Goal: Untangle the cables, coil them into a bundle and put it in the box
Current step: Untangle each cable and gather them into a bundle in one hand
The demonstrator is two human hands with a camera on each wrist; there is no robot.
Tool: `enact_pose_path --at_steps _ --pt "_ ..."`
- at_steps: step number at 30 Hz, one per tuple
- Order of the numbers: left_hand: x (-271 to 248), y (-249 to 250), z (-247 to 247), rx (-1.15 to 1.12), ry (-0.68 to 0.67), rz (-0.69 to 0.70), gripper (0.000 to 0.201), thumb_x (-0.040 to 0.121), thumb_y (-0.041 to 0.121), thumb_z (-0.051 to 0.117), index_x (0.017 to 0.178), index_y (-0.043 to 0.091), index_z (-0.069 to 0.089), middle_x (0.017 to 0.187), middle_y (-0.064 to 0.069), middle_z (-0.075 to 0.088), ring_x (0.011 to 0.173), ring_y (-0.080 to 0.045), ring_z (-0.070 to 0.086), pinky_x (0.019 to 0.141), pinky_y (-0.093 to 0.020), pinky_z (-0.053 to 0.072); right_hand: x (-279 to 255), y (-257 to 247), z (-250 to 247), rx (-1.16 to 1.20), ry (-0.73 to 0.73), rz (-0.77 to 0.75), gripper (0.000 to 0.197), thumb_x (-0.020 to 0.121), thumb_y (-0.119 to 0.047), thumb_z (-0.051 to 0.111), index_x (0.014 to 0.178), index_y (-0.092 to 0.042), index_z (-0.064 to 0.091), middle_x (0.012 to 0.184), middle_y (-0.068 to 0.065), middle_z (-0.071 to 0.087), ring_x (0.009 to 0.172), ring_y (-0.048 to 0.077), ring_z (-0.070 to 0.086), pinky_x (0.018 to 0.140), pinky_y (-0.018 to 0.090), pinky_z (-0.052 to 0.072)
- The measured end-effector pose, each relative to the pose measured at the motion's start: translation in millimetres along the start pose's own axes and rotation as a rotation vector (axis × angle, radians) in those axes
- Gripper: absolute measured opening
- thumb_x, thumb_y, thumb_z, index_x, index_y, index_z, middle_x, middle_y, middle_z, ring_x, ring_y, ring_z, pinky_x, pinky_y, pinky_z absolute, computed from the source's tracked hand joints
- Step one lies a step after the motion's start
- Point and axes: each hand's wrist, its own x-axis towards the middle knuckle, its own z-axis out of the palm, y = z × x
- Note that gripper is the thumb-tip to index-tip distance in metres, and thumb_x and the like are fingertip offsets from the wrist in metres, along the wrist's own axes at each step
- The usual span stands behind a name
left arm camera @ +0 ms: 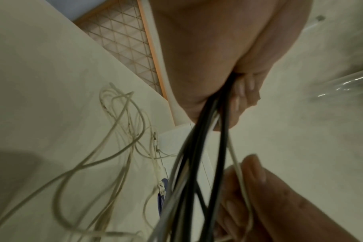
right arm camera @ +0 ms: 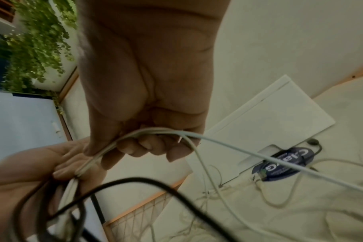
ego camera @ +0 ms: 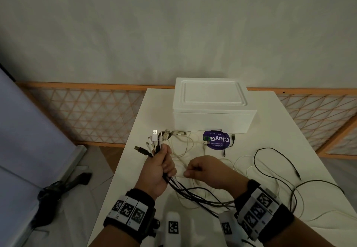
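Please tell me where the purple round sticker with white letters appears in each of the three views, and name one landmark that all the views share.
Head: the purple sticker lies on the table, against the front of the white box, right of centre.
Left wrist: only a blue-purple sliver shows low in the middle, behind the cables.
Right wrist: it lies at the right, crossed by cables.
Shared landmark: the white box.

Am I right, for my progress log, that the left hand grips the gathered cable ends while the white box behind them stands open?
Not quite. The left hand does grip the gathered cable ends, but the white box is closed, its lid seated on top, as the head view shows.
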Motion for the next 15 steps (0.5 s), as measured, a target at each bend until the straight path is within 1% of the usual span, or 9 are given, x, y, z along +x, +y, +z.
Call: enact_pose_path --at_steps 2,3,5,7,9,10,12,13,15 --pt "-2 4 -4 -0.029 0.013 -0.025 0.033 0.096 0.032 0.042 0.071 0.011 0.047 0.045 0.005 0.024 0.037 -0.007 0.023 0.038 -0.020 0.024 -3 4 -2 -0.034 0.019 -0.031 0.020 0.087 -0.040 0.061 0.085 -0.020 0.066 0.075 -0.011 0.056 0.072 0.005 0.054 0.069 0.019 0.043" --pt "-3 5 -6 -0.045 0.018 -0.036 0.034 0.097 0.033 0.041 0.071 0.011 0.046 0.045 0.005 0.023 0.037 -0.007 0.023 0.037 -0.019 0.024 -5 5 -1 -0.051 0.023 -0.038 0.021 0.088 -0.039 0.060 0.089 -0.019 0.066 0.078 -0.013 0.056 0.076 0.004 0.055 0.070 0.017 0.042" --pt "-5 5 -7 -0.058 0.033 -0.043 0.034 0.097 0.033 0.040 0.071 0.011 0.045 0.045 0.004 0.024 0.037 -0.007 0.024 0.037 -0.019 0.026 -6 7 2 -0.089 0.050 -0.055 0.021 0.090 -0.037 0.058 0.095 -0.018 0.065 0.080 -0.016 0.053 0.074 -0.001 0.051 0.066 0.009 0.038" --pt "-6 4 -7 -0.044 0.049 -0.043 0.032 0.096 0.032 0.042 0.075 0.009 0.050 0.046 0.002 0.030 0.039 -0.009 0.030 0.041 -0.020 0.031 -4 6 6 -0.112 0.084 -0.074 0.018 0.092 -0.032 0.056 0.098 -0.018 0.064 0.085 -0.015 0.053 0.072 -0.003 0.047 0.065 0.008 0.035" --pt "-7 3 -6 -0.021 0.059 -0.042 0.029 0.094 0.030 0.045 0.087 0.007 0.061 0.052 -0.001 0.044 0.045 -0.012 0.045 0.051 -0.024 0.045 -2 3 8 -0.087 0.096 -0.075 0.015 0.093 -0.027 0.053 0.100 -0.017 0.063 0.088 -0.013 0.054 0.074 -0.002 0.048 0.065 0.007 0.035" --pt "-7 3 -6 -0.024 0.059 -0.048 0.028 0.093 0.028 0.047 0.096 0.007 0.065 0.057 -0.003 0.052 0.051 -0.013 0.054 0.061 -0.028 0.052 -1 1 9 -0.073 0.100 -0.069 0.015 0.093 -0.026 0.052 0.099 -0.016 0.062 0.084 -0.014 0.053 0.072 -0.001 0.048 0.063 0.006 0.035" --pt "-8 4 -6 -0.053 0.046 -0.055 0.029 0.090 0.023 0.051 0.108 0.008 0.068 0.068 -0.007 0.064 0.064 -0.017 0.065 0.080 -0.035 0.055 1 -2 9 -0.070 0.113 -0.056 0.013 0.094 -0.027 0.050 0.097 -0.018 0.059 0.076 -0.017 0.049 0.067 -0.004 0.046 0.059 0.007 0.035" --pt "-8 4 -5 -0.059 0.042 -0.053 0.029 0.089 0.021 0.052 0.110 0.008 0.067 0.072 -0.009 0.067 0.068 -0.019 0.067 0.083 -0.036 0.054 1 -3 10 -0.070 0.119 -0.053 0.012 0.094 -0.027 0.050 0.096 -0.019 0.058 0.074 -0.018 0.048 0.066 -0.005 0.046 0.059 0.007 0.035" --pt "-7 4 -5 -0.053 0.047 -0.045 0.025 0.093 0.014 0.048 0.108 0.009 0.067 0.077 -0.010 0.069 0.072 -0.019 0.068 0.083 -0.034 0.055 3 -4 10 -0.068 0.122 -0.050 0.010 0.095 -0.027 0.050 0.095 -0.021 0.057 0.073 -0.019 0.047 0.065 -0.006 0.045 0.059 0.007 0.035"
